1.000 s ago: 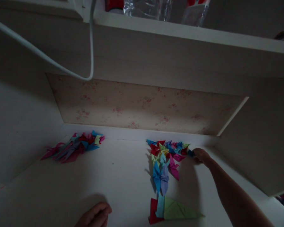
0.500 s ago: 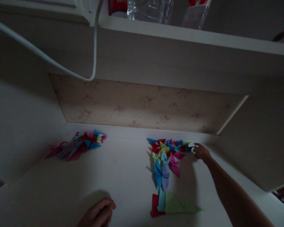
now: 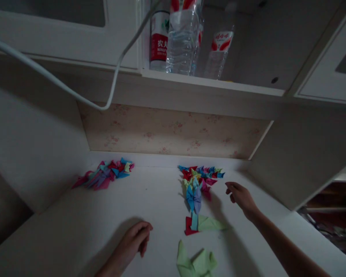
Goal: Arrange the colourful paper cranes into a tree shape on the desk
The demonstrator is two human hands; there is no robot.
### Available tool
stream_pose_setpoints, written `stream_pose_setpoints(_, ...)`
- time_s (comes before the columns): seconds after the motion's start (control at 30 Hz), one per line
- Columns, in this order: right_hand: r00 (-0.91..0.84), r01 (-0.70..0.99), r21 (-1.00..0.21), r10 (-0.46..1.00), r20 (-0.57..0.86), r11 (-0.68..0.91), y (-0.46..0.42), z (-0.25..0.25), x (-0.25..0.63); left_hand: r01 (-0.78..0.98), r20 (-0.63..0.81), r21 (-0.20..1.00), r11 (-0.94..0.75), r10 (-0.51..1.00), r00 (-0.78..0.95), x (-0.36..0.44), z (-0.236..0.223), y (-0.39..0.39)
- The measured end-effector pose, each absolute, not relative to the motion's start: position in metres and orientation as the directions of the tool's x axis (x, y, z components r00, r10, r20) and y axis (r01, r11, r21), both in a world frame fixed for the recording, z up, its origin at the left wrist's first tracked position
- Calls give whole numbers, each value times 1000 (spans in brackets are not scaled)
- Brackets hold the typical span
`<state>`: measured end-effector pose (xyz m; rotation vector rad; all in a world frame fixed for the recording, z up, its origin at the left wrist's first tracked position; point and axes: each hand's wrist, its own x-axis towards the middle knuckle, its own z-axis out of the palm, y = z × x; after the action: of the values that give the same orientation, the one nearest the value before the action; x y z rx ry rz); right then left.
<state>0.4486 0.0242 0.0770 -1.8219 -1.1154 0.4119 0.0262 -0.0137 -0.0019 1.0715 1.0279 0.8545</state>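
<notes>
My right hand (image 3: pixel 240 198) hovers over the white desktop, right of a cluster of folded paper cranes (image 3: pixel 194 181). Its fingers are loosely bent and apart, with nothing seen in them. Toward the front left, my left hand (image 3: pixel 136 239) hangs with relaxed, half-curled fingers and no visible object. The cranes are blue, red, yellow, purple and pink, packed in rows at the back and narrowing toward me. In front of them lie a red folded piece (image 3: pixel 190 226), a light blue strip and a pale green piece (image 3: pixel 210 223). A larger light green crane (image 3: pixel 197 263) sits nearest me.
A second heap of colourful cranes (image 3: pixel 106 175) lies at the back left. Overhead, a shelf (image 3: pixel 213 82) holds clear plastic bottles (image 3: pixel 183 42) and a red-and-white labelled container (image 3: pixel 159 42). A white cable (image 3: pixel 112 86) loops down at upper left. Side panels and floral-papered backing enclose the desk.
My right hand has drawn back from the cluster's right end toward me. My left hand has shifted up and right. The view has tilted and pulled back, bringing the shelf bottles and light green crane into sight.
</notes>
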Motion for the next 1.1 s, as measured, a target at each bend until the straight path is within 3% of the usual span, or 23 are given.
stream_pose_setpoints(0.2,315,35,-996,947,-63,-78,-49,70,327,-24,-179,980,196,933,312,25,6,-19)
stream_pose_setpoints(0.3,188,-178,-976,970,-157,-123,-66,66,266,-6,-134,990,142,945,299,23,11,-26)
stream_pose_setpoints(0.5,-31,-360,-914,982,-188,-186,-54,57,176,-37,-89,994,102,959,270,19,17,-37)
stream_pose_setpoints(0.83,-45,-399,-915,998,-41,-56,-36,-6,113,-29,-103,993,113,965,241,18,-2,-22)
stream_pose_setpoints(1.1,-105,-397,-916,994,-13,-53,-34,-2,123,23,-139,990,137,955,263,19,-8,-16)
